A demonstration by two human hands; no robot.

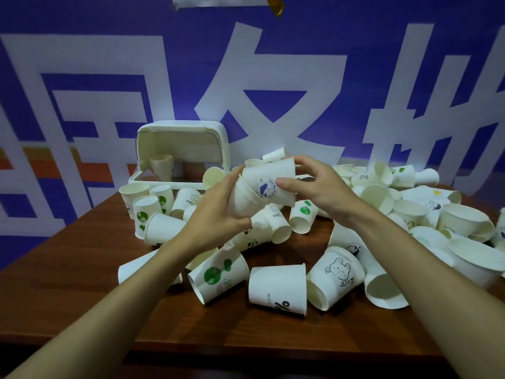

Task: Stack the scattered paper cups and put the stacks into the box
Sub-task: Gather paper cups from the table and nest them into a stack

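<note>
Above the middle of the table my left hand (216, 209) grips a white paper cup (241, 203) from the left. My right hand (314, 187) holds a second cup with a blue round logo (269, 181), and its lower end sits partly inside or against the left cup. Many white paper cups with prints lie scattered below and to the right, among them a bear cup (337, 272) and a green tree cup (218, 272). The white box (181, 151) stands at the back left, lid raised, with a short stack of cups (161, 165) inside.
The brown wooden table (82, 283) has bare room at the front left and its front edge runs near the bottom. A dense pile of cups (426, 212) fills the right side. A blue wall with large white characters stands right behind the table.
</note>
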